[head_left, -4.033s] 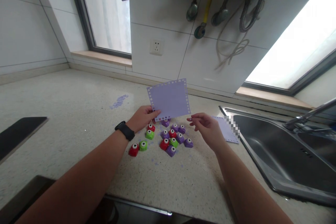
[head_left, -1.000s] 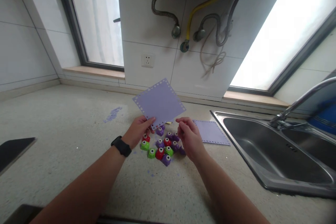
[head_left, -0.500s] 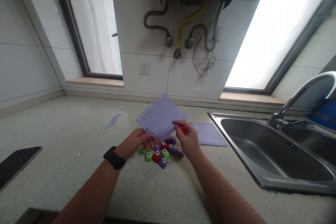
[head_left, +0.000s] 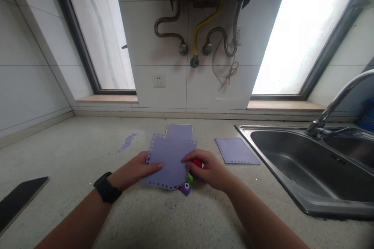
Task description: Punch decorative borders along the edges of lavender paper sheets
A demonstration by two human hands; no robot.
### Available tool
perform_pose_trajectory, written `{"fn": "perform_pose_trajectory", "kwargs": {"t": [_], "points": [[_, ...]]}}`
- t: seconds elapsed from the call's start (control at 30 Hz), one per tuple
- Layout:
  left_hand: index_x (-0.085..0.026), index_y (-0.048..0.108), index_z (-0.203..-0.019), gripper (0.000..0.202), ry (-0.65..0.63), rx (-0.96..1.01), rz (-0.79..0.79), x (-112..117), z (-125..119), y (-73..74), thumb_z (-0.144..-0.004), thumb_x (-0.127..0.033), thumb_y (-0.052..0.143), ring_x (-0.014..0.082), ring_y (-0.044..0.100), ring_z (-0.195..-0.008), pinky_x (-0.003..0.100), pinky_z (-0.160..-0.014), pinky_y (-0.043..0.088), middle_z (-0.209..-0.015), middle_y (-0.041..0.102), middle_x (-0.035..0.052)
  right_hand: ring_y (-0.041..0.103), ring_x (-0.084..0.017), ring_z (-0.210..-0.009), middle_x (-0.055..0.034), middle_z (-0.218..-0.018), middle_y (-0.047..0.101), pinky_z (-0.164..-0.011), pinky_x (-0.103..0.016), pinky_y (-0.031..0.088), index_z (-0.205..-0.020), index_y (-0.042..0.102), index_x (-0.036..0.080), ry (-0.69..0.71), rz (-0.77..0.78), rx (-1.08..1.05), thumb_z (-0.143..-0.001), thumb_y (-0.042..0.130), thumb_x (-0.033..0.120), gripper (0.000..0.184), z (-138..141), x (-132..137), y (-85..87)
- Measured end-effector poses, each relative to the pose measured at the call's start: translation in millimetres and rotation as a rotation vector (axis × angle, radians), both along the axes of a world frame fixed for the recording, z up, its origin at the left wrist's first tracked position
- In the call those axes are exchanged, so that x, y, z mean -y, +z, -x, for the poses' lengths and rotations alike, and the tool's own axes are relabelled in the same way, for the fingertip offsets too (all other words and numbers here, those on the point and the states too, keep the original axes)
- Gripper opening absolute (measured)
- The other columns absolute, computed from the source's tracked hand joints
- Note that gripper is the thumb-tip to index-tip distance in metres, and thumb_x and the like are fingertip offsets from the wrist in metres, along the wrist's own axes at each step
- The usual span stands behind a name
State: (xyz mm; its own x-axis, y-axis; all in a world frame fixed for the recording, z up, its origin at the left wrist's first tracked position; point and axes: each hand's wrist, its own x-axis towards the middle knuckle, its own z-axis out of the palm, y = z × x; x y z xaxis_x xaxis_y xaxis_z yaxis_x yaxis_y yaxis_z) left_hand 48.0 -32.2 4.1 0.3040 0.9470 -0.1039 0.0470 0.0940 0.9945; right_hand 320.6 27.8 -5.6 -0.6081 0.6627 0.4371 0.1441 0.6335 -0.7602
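My left hand [head_left: 133, 171] pinches the left edge of a lilac paper square [head_left: 171, 159] whose border is punched with small holes. The sheet lies nearly flat above a pile of small craft punches [head_left: 187, 186], hiding most of them; a green and a purple one peek out below it. My right hand [head_left: 209, 169] is closed round a red punch [head_left: 198, 163] at the sheet's right edge. A black watch [head_left: 105, 192] sits on my left wrist.
A second punched lilac square [head_left: 236, 150] lies on the speckled counter [head_left: 87, 151] beside a steel sink [head_left: 309, 163] with a tap [head_left: 336, 103]. More lilac paper [head_left: 179, 130] lies behind the held sheet. Purple scraps [head_left: 127, 142] sit at left, a dark slab [head_left: 20, 198] at far left.
The sheet has dropped from upright in front of me to nearly flat over the punches. My right hand picked up a red punch and brought it to the sheet's right edge.
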Motion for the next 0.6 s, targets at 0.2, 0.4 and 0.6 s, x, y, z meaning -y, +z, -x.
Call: {"fn": "perform_pose_trajectory", "kwargs": {"t": [0.2,0.4,0.6], "points": [[-0.022,0.075,-0.108,0.035,0.165,-0.043,-0.119,-32,5,-3.5,-0.080,-0.043,0.078,0.0274,0.073,-0.087,0.041,-0.081,0.057,-0.100,0.079,0.0095,0.059,-0.015,-0.073,-0.0048,-0.101,0.068,-0.066,-0.031,0.051,-0.118,0.053,0.024,-0.211,0.205,-0.310,-0.088,0.069,0.035,0.035,-9,-17,-3.3],[-0.031,0.079,-0.104,0.023,0.344,-0.159,-0.311,-46,18,-23.1,-0.086,-0.043,0.070,0.0288,0.071,-0.099,0.043,-0.092,0.055,-0.103,0.079,0.0033,0.053,-0.017,-0.069,-0.0003,-0.074,0.059,-0.066,-0.033,0.046,-0.094,0.067,0.021,-0.416,0.355,-0.340,-0.087,0.069,0.046,0.027,-23,-32,3.3],[-0.038,0.080,-0.105,0.022,0.433,-0.347,-0.487,-48,31,-39.7,-0.086,-0.040,0.068,0.0298,0.071,-0.093,0.043,-0.088,0.055,-0.101,0.079,0.0003,0.062,-0.021,-0.081,-0.0100,-0.095,0.068,-0.076,-0.038,0.053,-0.094,0.075,0.018,-0.282,0.668,-0.551,-0.089,0.065,0.047,0.031,-18,-36,-9.1]]}}
